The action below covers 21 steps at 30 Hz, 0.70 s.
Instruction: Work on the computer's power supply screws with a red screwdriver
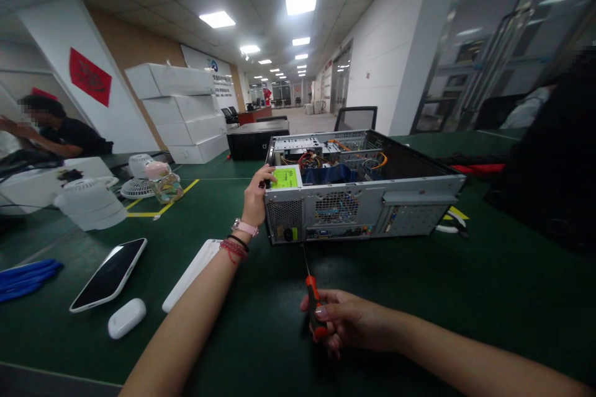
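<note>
An open computer case [335,198] lies on its side on the green table, its rear panel facing me. My left hand [257,189] grips its near left corner, fingers curled over the edge beside the power supply [285,177] with a bright green label. Inside the case are coloured cables and dark blue ribbon cable [330,173]. My right hand [342,319] is closed around the red and black handle of a screwdriver [313,298]. The shaft points away from me toward the lower edge of the rear panel; whether the tip touches it I cannot tell.
On the left lie a smartphone [109,274], a white earbud case [126,318], a long white object [193,273] and blue gloves [28,279]. Small white fans [90,201] stand behind them. White boxes [186,115] are stacked farther back. A person [60,127] sits at far left.
</note>
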### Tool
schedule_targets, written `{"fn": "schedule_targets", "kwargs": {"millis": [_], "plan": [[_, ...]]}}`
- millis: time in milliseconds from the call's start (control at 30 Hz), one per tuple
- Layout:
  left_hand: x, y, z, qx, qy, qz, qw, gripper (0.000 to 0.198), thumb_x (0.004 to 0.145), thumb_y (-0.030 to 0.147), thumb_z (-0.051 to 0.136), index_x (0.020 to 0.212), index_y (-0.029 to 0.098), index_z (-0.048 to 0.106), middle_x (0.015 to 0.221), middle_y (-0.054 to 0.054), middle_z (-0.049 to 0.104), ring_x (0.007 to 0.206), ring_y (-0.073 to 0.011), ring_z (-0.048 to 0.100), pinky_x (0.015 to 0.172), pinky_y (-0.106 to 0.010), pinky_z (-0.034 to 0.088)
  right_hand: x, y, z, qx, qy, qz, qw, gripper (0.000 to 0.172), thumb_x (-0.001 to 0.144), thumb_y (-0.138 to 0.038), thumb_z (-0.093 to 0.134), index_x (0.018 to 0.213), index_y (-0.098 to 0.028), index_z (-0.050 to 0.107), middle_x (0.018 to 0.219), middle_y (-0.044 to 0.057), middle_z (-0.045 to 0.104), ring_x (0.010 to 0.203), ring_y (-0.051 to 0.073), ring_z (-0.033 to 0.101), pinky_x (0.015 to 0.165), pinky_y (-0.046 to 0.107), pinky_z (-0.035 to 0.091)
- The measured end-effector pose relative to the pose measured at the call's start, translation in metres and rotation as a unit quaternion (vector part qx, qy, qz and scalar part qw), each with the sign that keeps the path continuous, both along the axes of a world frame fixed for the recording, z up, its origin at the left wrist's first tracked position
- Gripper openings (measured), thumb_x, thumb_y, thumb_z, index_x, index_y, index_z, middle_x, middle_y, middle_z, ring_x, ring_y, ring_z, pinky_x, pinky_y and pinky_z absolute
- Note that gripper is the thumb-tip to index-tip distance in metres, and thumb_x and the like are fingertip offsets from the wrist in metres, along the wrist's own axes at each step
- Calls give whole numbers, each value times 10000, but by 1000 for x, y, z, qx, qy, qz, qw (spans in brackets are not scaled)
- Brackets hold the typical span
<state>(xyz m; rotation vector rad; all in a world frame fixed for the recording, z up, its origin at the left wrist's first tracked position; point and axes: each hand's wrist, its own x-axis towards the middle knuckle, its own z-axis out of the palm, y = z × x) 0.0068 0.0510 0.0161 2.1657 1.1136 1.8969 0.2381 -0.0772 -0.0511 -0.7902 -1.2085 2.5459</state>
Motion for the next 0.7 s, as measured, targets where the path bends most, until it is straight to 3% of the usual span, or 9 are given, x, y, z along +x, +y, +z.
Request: {"fn": "schedule_targets", "kwargs": {"millis": [433, 700], "plan": [[1, -1, -1, 5, -15, -20, 1000, 435, 891, 477, 232, 837, 196, 559, 1142, -85, 612, 1220, -237, 478, 1032, -430, 358, -2, -4, 5, 20, -25, -15, 999, 421, 665, -392, 700, 950, -187, 468, 618, -70, 514, 423, 31, 407, 501, 224, 384], [0, 0, -1, 3, 1, -5, 1000, 454, 896, 481, 196, 849, 202, 552, 1151, -85, 606, 1228, -233, 473, 1036, -427, 359, -2, -1, 0, 24, -9, -3, 1000, 391, 705, -408, 675, 940, -173, 469, 710, -14, 609, 456, 43, 484, 474, 199, 369]]}}
